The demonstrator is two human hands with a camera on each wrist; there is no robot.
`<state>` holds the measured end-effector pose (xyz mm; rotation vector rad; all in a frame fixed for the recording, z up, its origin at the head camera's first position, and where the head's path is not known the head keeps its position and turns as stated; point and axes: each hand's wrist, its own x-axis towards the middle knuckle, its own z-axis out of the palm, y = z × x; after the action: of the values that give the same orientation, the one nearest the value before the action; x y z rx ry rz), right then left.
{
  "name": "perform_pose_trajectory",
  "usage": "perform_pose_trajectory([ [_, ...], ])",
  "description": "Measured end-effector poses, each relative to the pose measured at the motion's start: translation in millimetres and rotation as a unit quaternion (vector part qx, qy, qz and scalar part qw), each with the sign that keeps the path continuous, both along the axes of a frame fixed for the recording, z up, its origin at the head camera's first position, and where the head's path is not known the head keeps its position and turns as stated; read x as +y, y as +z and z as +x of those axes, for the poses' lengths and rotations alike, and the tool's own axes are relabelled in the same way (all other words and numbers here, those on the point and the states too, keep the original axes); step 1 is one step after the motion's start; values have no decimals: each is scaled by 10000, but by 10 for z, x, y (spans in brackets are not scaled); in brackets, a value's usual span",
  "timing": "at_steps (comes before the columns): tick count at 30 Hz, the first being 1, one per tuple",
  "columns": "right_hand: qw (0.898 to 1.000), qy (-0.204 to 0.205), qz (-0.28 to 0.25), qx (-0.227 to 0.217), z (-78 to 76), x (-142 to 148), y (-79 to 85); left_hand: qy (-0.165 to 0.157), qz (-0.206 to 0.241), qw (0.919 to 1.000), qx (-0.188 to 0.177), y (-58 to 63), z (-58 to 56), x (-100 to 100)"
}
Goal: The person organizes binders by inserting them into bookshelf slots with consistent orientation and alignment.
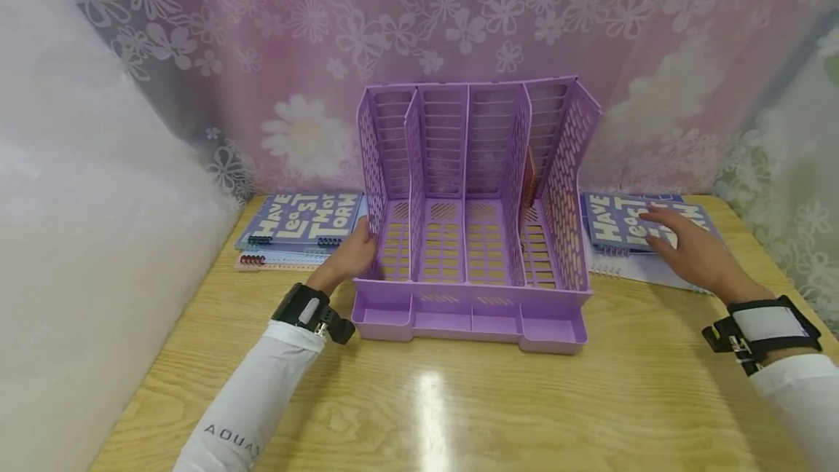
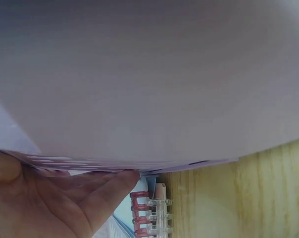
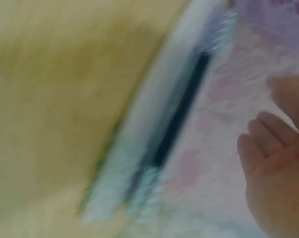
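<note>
- Purple plastic rack [image 1: 432,290] stands between your hands, directly right of your left hand [image 1: 352,253], with its divided front tray nearer you.
- Left grip: fingers look fairly straight, laid against the rack's outer left wall; you don't appear to curl round it.
- Right hand [image 1: 698,253]: thumb and fingers apart, nothing held. It's over the right notebook stack [image 1: 606,224]; can't tell if you touch the cover.
- Under that stack's top blue notebooks, a pale notebook [image 1: 632,269] sticks out toward your right wrist.
- Left notebook stack [image 1: 301,221], blue lettered cover on top, lies just beyond and left of your left hand.
- Done, as far as I can judge: one reddish thin item [image 1: 529,177] stands in the slot farthest from your left hand.
- Left: both stacks lie outside the rack, so if you're filing them, most of it looks outstanding.
- Right wrist view is blurred; don't trust it for contact.
</note>
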<state>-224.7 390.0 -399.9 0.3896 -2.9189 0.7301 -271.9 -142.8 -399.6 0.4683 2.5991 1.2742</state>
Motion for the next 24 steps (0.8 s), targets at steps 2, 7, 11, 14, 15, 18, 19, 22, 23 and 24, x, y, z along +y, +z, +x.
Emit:
perform_pose_trajectory([
  [2, 9995, 98, 196, -238, -46, 94, -107, 1, -4, 10000, 35, -10, 3, -8],
  [7, 9982, 236, 214, -500, -138, 285, -257, 76, -102, 9999, 52, -14, 3, -23],
  [11, 9964, 255, 261, -761, -174, 370, -300, 112, -166, 9998, 20, -14, 2, -21],
  [14, 9958, 330, 355, -779, -182, 393, -322, 110, -192, 9997, 41, -6, 3, -24],
  [15, 9958, 347, 424, -735, -186, 395, -328, 112, -205, 9997, 51, -1, 5, -27],
  [18, 9947, 431, 675, -650, -210, 398, -351, 151, -249, 9996, 43, 9, 5, -35],
  [19, 9940, 432, 793, -617, -220, 399, -357, 175, -254, 9995, 24, 9, 4, -37],
  [22, 9904, 458, 1136, -637, -243, 398, -355, 186, -263, 9995, -16, 4, -2, -34],
  [23, 9891, 488, 1243, -613, -248, 403, -355, 184, -241, 9995, -49, 1, -3, -32],
  [24, 9880, 507, 1333, -596, -253, 406, -354, 171, -210, 9996, -89, -3, -5, -29],
])
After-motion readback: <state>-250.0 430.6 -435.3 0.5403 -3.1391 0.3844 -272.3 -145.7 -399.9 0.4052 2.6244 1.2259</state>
